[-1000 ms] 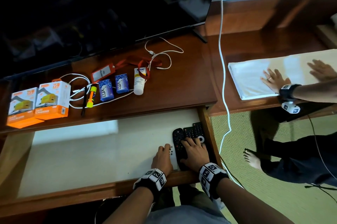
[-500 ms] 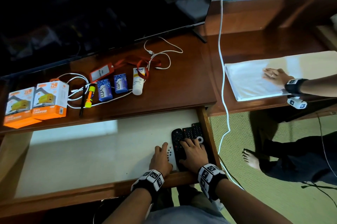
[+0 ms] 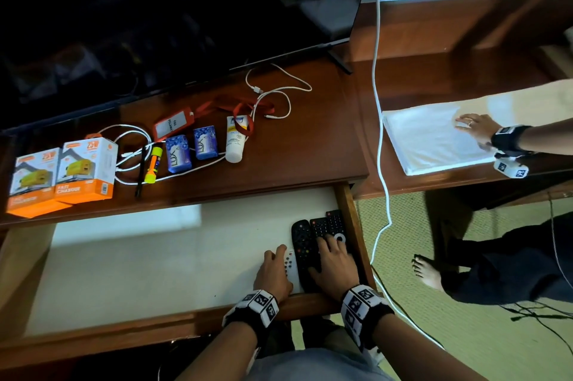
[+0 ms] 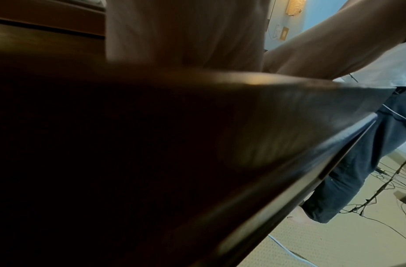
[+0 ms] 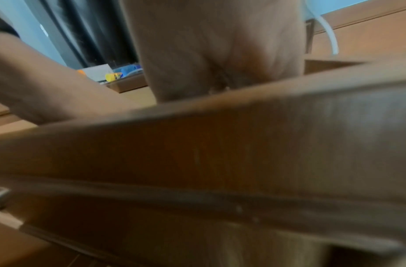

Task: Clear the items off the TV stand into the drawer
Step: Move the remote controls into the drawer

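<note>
The drawer (image 3: 148,259) is pulled out below the TV stand top (image 3: 310,148). At its right end lie a white remote (image 3: 290,262) and black remotes (image 3: 302,241), side by side. My left hand (image 3: 276,252) rests on the white remote with relaxed fingers. My right hand (image 3: 330,244) lies flat on the black remotes, fingers spread. On the stand sit two orange charger boxes (image 3: 88,169), white cables (image 3: 130,145), a black pen (image 3: 141,172), a yellow glue stick (image 3: 154,163), two blue soap bars (image 3: 178,152), a white tube (image 3: 236,138) and a red lanyard badge (image 3: 170,127). Both wrist views show only palm and the drawer front (image 5: 220,144).
The dark TV (image 3: 186,8) stands behind the items. A white cable (image 3: 378,101) hangs down past the drawer's right corner. Another person's hand (image 3: 477,129) lies on a folded white cloth (image 3: 428,138) on the right desk; their bare foot (image 3: 428,272) is on the green carpet.
My hands have stayed on the remotes, barely shifting. The other person's hands slid across the white cloth, and only one is in view now.
</note>
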